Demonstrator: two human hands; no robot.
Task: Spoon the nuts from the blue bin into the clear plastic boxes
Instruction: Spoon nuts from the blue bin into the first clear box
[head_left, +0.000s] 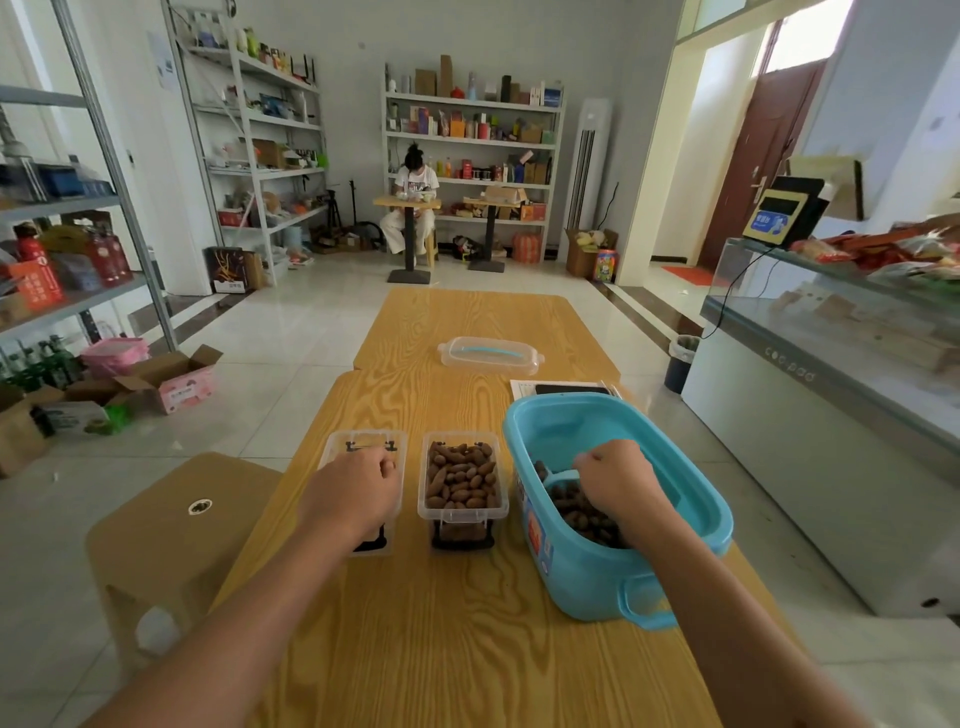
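A blue bin (691, 499) stands on the right of the wooden table (467, 623) with brown nuts (587, 519) in its near end. My right hand (618, 480) is inside the bin and grips a pale blue scoop (563, 475) that lies among the nuts. Two clear plastic boxes stand to the left of the bin. The middle box (462, 512) is filled with nuts. My left hand (358, 486) covers most of the left box (363, 441), with its fingers curled at the box's right wall. What that box holds is hidden.
A clear lid with a blue handle (488, 356) lies farther back on the table. A phone on a sheet of paper (571, 388) sits just behind the bin. A wooden stool (197, 509) stands at the left, a glass-topped freezer (831, 415) at the right.
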